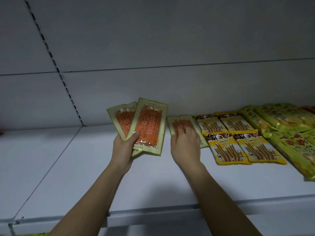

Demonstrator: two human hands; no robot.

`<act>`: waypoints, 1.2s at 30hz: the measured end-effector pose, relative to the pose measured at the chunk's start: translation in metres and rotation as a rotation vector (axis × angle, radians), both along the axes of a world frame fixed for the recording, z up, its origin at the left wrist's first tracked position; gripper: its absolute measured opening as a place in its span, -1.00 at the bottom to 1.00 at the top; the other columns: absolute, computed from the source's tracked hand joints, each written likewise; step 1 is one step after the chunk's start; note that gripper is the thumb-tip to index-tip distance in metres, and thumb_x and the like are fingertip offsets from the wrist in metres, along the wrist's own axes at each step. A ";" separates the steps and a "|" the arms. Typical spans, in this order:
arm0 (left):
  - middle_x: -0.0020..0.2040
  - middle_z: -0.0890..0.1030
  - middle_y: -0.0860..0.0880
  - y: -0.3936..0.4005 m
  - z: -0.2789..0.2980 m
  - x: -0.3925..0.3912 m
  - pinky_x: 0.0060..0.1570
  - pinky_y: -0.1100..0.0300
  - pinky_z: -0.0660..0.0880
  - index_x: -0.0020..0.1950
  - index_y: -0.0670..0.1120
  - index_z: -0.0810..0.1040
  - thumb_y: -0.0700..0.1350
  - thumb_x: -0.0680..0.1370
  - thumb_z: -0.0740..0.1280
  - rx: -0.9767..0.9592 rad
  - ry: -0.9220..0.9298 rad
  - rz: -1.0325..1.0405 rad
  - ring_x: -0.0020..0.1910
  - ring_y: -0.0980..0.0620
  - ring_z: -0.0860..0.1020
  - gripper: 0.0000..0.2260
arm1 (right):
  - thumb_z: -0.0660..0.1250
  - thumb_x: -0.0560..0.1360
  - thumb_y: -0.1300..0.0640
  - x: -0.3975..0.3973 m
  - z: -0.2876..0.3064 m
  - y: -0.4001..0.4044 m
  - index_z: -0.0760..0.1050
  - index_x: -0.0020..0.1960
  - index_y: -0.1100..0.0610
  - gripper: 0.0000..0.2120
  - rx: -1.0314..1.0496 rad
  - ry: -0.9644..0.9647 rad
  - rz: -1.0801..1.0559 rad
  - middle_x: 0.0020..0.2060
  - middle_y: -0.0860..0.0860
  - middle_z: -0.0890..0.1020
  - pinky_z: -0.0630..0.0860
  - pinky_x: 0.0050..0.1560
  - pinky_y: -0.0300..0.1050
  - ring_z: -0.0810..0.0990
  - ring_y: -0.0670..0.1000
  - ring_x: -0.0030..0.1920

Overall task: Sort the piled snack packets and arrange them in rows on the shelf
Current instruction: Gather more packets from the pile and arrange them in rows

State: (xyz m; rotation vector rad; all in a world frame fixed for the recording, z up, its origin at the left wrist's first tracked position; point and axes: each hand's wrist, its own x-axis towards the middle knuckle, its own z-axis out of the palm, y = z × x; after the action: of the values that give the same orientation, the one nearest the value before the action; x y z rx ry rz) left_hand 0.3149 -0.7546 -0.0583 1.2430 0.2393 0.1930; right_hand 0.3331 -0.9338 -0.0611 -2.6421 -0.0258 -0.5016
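An orange packet (183,124) is being pressed flat toward the shelf (85,167) back edge by the right hand (185,142), fingers spread. Two more (146,125) are being pinched by the left hand (124,143). Edges should be squared against the yellow packets (226,147).

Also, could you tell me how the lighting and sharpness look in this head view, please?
Head view: dim overall, brightest on the white shelf; a soft shadow falls on it between the forearms; glare glints on the orange packets in the left hand; the right hand is slightly motion-blurred; wide-angle distortion slants the slotted upright.
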 end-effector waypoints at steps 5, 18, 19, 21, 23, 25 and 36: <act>0.12 0.70 -0.15 0.004 0.002 -0.001 -0.07 -0.10 0.65 0.29 -0.14 0.55 -0.24 0.56 0.40 -0.011 0.006 -0.055 0.04 -0.17 0.69 -0.71 | 0.26 0.59 -0.12 -0.011 0.010 0.013 0.33 0.35 0.05 -0.58 0.692 0.103 0.181 -0.03 -0.05 0.60 0.52 0.00 -0.06 0.58 -0.09 -0.03; 0.01 0.73 -0.16 0.020 0.005 0.009 0.16 -0.25 0.57 0.14 -0.15 0.60 -0.20 0.61 0.33 0.066 0.068 0.001 -0.02 -0.19 0.70 -0.87 | 0.15 0.65 0.09 0.012 -0.003 0.005 0.26 0.46 -0.18 -0.59 1.014 -0.026 0.057 0.31 -0.06 0.51 0.48 0.30 0.23 0.50 0.07 0.32; 0.00 0.72 -0.18 0.024 0.005 0.008 0.15 -0.26 0.57 0.13 -0.17 0.61 -0.21 0.60 0.34 0.073 0.065 0.025 -0.02 -0.21 0.70 -0.87 | 0.13 0.65 0.08 0.013 -0.003 0.006 0.24 0.48 -0.17 -0.58 0.981 -0.019 0.057 0.34 -0.04 0.49 0.46 0.32 0.23 0.48 0.08 0.35; 0.00 0.72 -0.20 0.033 0.005 0.006 0.12 -0.25 0.59 0.13 -0.21 0.61 -0.24 0.59 0.37 0.066 0.056 0.071 -0.02 -0.22 0.70 -0.85 | 0.13 0.64 0.09 0.012 -0.004 0.009 0.18 0.51 -0.13 -0.53 0.924 0.049 0.064 0.38 -0.01 0.47 0.44 0.34 0.22 0.46 0.09 0.37; 0.03 0.71 -0.22 0.042 0.005 0.005 0.10 -0.21 0.60 0.14 -0.22 0.61 -0.25 0.57 0.39 0.044 0.041 0.125 -0.02 -0.21 0.70 -0.84 | 0.18 0.57 0.10 0.010 -0.003 0.012 0.10 0.54 -0.12 -0.42 0.891 0.131 0.096 0.40 -0.02 0.44 0.44 0.34 0.21 0.45 0.09 0.37; 0.04 0.71 -0.20 0.049 0.004 0.005 0.11 -0.18 0.60 0.15 -0.19 0.62 -0.24 0.55 0.41 0.016 0.030 0.185 0.01 -0.20 0.69 -0.82 | 0.22 0.54 0.12 0.007 -0.005 0.013 0.09 0.56 -0.09 -0.37 0.816 0.160 0.118 0.40 -0.01 0.42 0.41 0.37 0.11 0.43 0.07 0.37; 0.07 0.71 -0.17 0.049 0.003 0.001 0.16 -0.09 0.58 0.18 -0.17 0.62 -0.23 0.56 0.40 -0.054 0.042 0.167 0.02 -0.15 0.68 -0.80 | 0.17 0.62 0.15 -0.006 -0.015 0.019 0.54 0.30 0.14 -0.69 -0.161 -0.040 0.465 0.26 0.03 0.50 0.38 0.30 -0.05 0.40 0.06 0.26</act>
State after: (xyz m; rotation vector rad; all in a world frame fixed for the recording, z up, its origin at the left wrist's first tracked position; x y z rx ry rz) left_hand 0.3162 -0.7057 -0.0554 1.1743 0.3829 0.3032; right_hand 0.3272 -0.9144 -0.0757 -2.6535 -0.7009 -0.4029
